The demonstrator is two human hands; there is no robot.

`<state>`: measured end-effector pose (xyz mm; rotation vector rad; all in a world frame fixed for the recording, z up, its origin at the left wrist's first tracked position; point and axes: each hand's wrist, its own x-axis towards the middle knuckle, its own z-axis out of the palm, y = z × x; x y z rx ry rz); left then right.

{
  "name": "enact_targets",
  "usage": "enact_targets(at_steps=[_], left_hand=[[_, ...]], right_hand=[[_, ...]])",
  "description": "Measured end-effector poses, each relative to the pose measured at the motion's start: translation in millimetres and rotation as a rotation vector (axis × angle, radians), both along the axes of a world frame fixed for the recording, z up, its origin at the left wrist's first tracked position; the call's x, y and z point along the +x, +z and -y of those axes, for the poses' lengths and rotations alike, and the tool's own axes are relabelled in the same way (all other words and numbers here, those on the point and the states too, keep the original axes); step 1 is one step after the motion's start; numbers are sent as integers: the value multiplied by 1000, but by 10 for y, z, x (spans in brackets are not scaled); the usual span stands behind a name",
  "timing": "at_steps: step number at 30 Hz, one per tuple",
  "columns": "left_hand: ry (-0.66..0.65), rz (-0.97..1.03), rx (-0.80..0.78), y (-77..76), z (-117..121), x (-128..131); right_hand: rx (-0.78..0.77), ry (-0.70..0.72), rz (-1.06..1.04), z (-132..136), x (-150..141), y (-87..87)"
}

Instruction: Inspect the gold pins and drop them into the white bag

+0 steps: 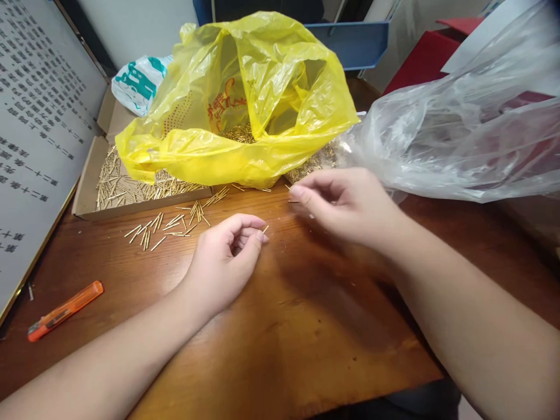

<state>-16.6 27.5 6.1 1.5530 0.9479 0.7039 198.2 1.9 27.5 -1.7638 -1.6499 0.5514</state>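
Note:
My left hand [231,248] rests low over the table, thumb and forefinger pinched on a thin brass pin [265,229] whose tip sticks out. My right hand [345,201] is raised a little to the right, slightly blurred, its thumb and fingertips pressed together; a thin sliver of a brass pin shows at the fingertips. Loose brass pins [175,224] lie scattered on the wood left of my left hand. Behind them, a shallow cardboard box [144,207] holds many more. An open yellow plastic bag [210,160] contains a heap of similar pins.
An orange utility knife [65,311] lies on the wooden table [262,350] at left. A clear plastic bag [437,140] spreads at right, with pins near its left end. A printed board [39,116] stands along the left edge. A white-and-green packet [140,84] sits behind the box.

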Motion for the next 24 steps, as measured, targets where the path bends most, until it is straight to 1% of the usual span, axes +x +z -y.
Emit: enact_targets(at_steps=[1,3,5,6,8,10,12,21,23,24], left_hand=[[4,-49,72,-13,12,-5],[0,-158,269,-37,13,-28],[-9,-276,495,-59,-13,-63],[-15,-334,593,-68,-32,-81],[-18,-434,719,-84,-69,-110],[-10,-499,758,-98,-93,-125],[1,-532,765,-109,-99,-125],[9,-553,782,-114,-48,-103],[24,-532,814,-106,-33,-99],[31,-511,836,-102,-25,-96]], right_hand=[[-9,-54,67,-15,54,5],[-95,-105,187,-42,136,-3],[-175,-114,280,-56,174,-22],[-191,-108,309,-58,177,-31],[-200,-87,331,-59,163,-44],[-208,-62,336,-62,140,-51],[-209,-48,360,-68,120,-54],[-225,-35,492,-85,110,-98],[-213,-34,408,-70,102,-89],[-207,-30,314,-56,88,-72]])
